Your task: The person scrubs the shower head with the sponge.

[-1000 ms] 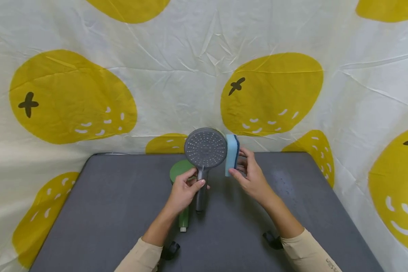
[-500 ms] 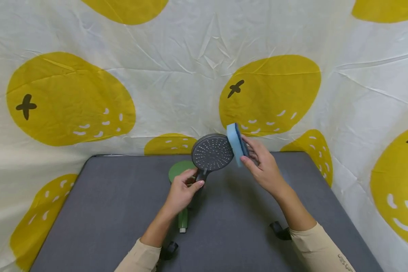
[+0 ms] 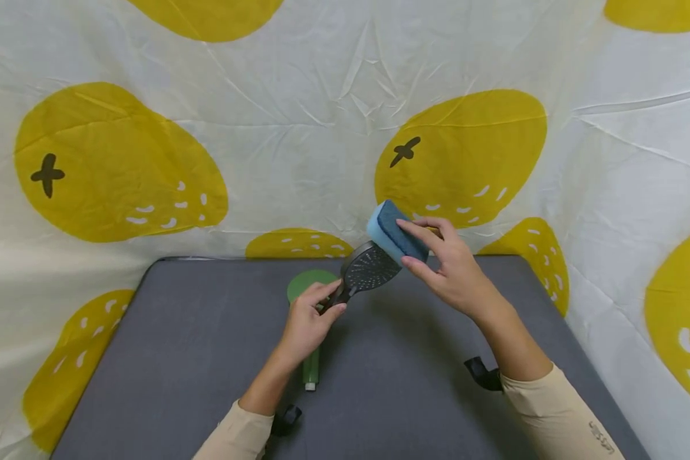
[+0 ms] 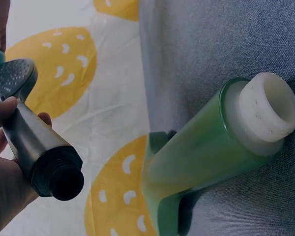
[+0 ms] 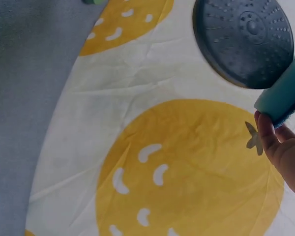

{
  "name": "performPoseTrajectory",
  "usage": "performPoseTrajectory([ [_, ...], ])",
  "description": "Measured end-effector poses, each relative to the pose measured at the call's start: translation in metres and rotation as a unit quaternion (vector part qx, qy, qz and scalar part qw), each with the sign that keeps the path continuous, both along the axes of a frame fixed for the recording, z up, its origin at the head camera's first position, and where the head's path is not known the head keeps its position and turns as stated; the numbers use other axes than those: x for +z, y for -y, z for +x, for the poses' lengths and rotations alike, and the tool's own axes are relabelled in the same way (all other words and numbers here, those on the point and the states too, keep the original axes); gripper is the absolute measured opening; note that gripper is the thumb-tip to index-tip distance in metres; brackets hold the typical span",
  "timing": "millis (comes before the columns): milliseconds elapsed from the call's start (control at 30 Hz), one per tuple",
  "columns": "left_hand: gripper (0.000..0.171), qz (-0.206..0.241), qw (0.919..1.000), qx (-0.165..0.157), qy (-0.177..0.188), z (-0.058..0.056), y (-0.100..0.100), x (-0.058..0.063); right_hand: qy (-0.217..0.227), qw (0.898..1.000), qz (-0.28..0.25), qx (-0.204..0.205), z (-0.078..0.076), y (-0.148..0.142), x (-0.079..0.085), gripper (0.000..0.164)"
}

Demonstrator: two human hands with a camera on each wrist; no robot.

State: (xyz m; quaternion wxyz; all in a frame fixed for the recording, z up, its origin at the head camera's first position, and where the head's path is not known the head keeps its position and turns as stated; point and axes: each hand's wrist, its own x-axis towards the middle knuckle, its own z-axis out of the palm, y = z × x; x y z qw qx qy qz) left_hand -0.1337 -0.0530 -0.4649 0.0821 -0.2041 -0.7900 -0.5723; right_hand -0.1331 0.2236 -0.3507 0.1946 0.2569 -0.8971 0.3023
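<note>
My left hand (image 3: 308, 321) grips a dark grey shower head (image 3: 370, 267) by its handle, above the table. In the left wrist view the handle's threaded end (image 4: 64, 179) points down past the fingers. My right hand (image 3: 451, 271) pinches a light blue sponge (image 3: 384, 235) with a darker blue scrubbing side (image 3: 402, 233). The sponge touches the shower head's right rim, and in the right wrist view it lies against the disc's edge. Below the left hand, a green shower head (image 3: 310, 377) rests on the table, partly hidden by that hand.
The grey table (image 3: 195, 358) spreads beneath both hands. Behind it hangs a white cloth (image 3: 299, 160) printed with large yellow fruit shapes. Black straps (image 3: 483, 374) sit on both wrists.
The grey shower head has tilted over to the right, its face turning away. My right hand has moved right and rotated the sponge over the rim, showing more of its dark side.
</note>
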Motion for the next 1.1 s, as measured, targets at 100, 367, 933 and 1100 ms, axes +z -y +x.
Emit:
performPoseTrajectory([
  [100, 0.046, -0.008, 1.0000, 0.002, -0.002, 0.000, 0.000, 0.001, 0.002, 1.000, 0.011, 0.003, 0.003, 0.001, 0.004, 0.062],
  [367, 0.045, -0.018, 0.9995, 0.025, -0.012, 0.001, -0.002, 0.000, 0.016, 0.999, 0.027, -0.015, -0.003, -0.016, -0.003, 0.059],
  [933, 0.030, -0.034, 0.9978, 0.056, -0.009, 0.002, 0.000, 0.003, 0.074, 0.997, -0.008, -0.023, -0.009, -0.031, -0.023, 0.056],
  [1100, 0.030, -0.039, 0.9969, 0.066, -0.019, 0.001, 0.000, 0.004, 0.016, 0.999, 0.021, -0.031, -0.003, -0.022, -0.012, 0.060],
])
